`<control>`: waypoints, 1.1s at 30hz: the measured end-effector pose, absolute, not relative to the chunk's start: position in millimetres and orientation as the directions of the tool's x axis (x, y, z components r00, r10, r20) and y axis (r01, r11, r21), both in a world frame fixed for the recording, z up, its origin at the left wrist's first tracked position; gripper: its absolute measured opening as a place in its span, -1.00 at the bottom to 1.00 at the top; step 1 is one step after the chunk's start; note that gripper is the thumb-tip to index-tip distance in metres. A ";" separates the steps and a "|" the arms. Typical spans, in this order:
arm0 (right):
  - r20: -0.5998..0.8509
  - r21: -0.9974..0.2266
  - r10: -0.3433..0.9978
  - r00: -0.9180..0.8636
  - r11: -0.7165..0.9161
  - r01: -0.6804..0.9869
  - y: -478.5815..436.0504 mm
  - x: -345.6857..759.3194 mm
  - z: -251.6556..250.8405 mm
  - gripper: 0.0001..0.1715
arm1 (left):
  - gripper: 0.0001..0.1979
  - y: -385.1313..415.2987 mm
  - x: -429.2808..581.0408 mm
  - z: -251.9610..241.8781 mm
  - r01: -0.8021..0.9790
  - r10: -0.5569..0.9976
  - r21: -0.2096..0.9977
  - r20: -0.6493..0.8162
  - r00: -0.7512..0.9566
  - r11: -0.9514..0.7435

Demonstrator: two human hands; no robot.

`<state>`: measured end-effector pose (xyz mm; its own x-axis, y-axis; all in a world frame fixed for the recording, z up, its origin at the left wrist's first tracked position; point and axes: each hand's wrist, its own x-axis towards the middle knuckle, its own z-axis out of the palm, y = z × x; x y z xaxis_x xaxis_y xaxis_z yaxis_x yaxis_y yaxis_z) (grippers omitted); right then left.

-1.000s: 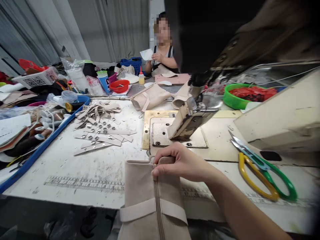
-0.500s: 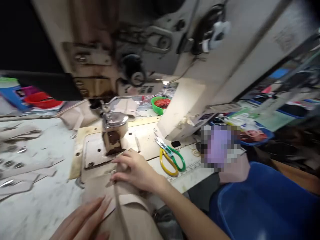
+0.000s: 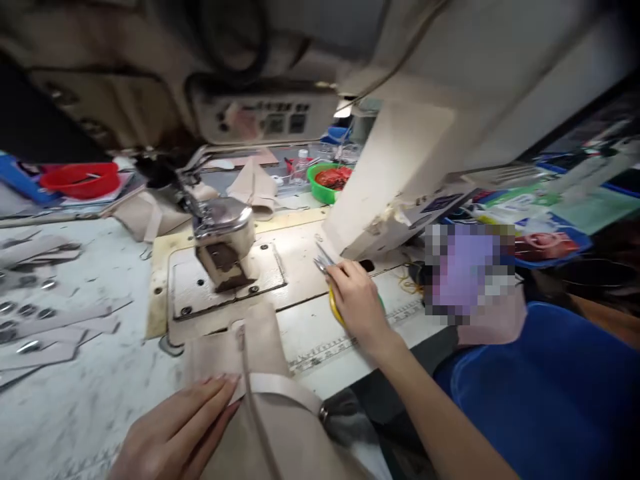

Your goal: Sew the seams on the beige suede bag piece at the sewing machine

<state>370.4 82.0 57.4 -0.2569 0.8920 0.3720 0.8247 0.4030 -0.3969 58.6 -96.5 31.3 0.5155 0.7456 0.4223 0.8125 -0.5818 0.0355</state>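
My left hand [image 3: 183, 423] grips a beige bag piece [image 3: 295, 440] at the table's front, its fingers pressed together over a pale strap [image 3: 280, 385] that crosses it. A long dark zipper-like line runs down the middle of the piece, and a small metal ring hangs at the strap's right end. My right hand [image 3: 357, 303] is closed over the scissors [image 3: 334, 308] lying right of the sewing machine's metal post [image 3: 225, 247]. The blades point to the far left; the hand covers most of the yellow and green handles.
The sewing machine's head [image 3: 270, 113] hangs low over the post, with its pillar [image 3: 395, 173] to the right. Cut strips [image 3: 60, 330] and metal rings lie at left. Behind stand a red basin [image 3: 83, 181] and a green basket [image 3: 323, 190]. A blue bin [image 3: 545, 400] is at right.
My right hand has left the beige piece and moved right onto the scissors. The left hand stays on the piece. The view has shifted closer to the machine.
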 end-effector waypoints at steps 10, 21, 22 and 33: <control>0.238 -0.553 0.791 -0.564 0.587 0.592 -42.1 315.3 116.5 -0.66 | -0.77 -99.4 93.1 47.6 0.835 0.744 0.207 0.594 0.306 -0.509; 0.490 -0.198 0.748 -0.448 0.595 0.779 -90.6 289.3 67.0 -0.77 | -0.74 -94.7 91.3 45.6 0.795 0.703 0.255 0.656 0.276 -0.550; 0.486 -0.203 0.755 -0.439 0.587 0.784 -90.8 288.1 69.2 -0.78 | -0.75 -94.8 91.7 45.3 0.797 0.701 0.255 0.660 0.271 -0.548; 0.442 -0.195 0.812 -0.382 0.502 0.843 -92.3 274.7 78.1 -0.80 | -0.78 -96.0 95.0 40.9 0.801 0.679 0.230 0.682 0.273 -0.553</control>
<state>274.7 -92.3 78.1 -0.3817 0.8120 0.4415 0.8426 0.5020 -0.1949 95.0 -96.0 40.9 0.2728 0.6786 0.6819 0.8006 -0.5531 0.2302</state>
